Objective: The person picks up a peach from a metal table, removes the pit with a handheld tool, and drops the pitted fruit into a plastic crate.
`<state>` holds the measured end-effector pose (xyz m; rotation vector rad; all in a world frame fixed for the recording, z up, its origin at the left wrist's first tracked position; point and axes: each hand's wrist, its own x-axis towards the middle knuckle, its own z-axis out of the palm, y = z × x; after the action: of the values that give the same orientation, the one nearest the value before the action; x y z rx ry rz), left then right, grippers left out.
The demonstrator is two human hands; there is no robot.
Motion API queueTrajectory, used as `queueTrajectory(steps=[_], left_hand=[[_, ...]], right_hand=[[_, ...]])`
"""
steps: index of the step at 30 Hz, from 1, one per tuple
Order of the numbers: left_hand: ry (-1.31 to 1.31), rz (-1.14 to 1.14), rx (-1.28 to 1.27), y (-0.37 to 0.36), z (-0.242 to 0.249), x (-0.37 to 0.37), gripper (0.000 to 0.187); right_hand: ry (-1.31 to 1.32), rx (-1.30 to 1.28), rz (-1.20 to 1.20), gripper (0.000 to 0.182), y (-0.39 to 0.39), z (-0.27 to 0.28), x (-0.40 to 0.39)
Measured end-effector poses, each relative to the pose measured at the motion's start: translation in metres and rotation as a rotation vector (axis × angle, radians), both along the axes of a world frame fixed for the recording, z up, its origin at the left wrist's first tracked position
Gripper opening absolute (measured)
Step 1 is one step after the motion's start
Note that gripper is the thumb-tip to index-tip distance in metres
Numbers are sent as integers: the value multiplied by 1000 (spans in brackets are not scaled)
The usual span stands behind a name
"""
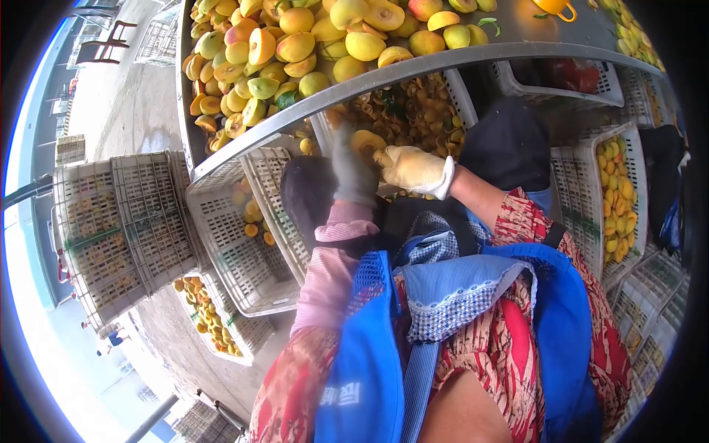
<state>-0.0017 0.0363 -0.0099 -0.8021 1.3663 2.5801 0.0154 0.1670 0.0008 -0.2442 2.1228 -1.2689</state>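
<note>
My right hand (415,170), in a cream glove, is closed on a yellow peach half (367,142) at its thumb and fingertips. Just left of that fruit, my left hand (353,166) wears a grey glove and is smeared by motion, so its fingers do not show clearly. Both hands are over my lap, above a white crate (459,100) holding brownish pits and scraps. Beyond them, a heap of whole and halved yellow peaches (295,48) lies on a metal table (413,59) with a raised rim.
A white crate (244,273) with some peach halves stands at my left, beside stacked crates (122,229). On the floor sits another crate of halves (210,314). At right is a filled crate (619,199). A yellow cup (555,9) stands on the table.
</note>
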Motion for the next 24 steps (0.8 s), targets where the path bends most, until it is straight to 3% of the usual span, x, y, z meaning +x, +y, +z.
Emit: queueTrajectory(steps=[2, 6, 11, 15, 17, 20, 24], left_hand=[[23, -3, -52, 1, 3, 0, 35], [192, -137, -297, -8, -14, 0, 30], [19, 22, -55, 6, -16, 0, 32], [32, -49, -106, 2, -16, 5, 36], [70, 18, -238, 13, -2, 5, 36], [145, -141, -403, 14, 13, 7, 34], [130, -244, -152, 16, 13, 4, 47]], right_hand=[[-323, -64, -22, 43, 5, 28, -5], [-565, -247, -104, 46, 15, 29, 1], [-548, -134, -135, 50, 8, 34, 3], [-607, -161, -72, 52, 20, 38, 2], [-700, -293, -103, 43, 22, 27, 5], [-821, -476, -163, 35, 26, 24, 10], [-839, -582, -178, 33, 36, 29, 18]])
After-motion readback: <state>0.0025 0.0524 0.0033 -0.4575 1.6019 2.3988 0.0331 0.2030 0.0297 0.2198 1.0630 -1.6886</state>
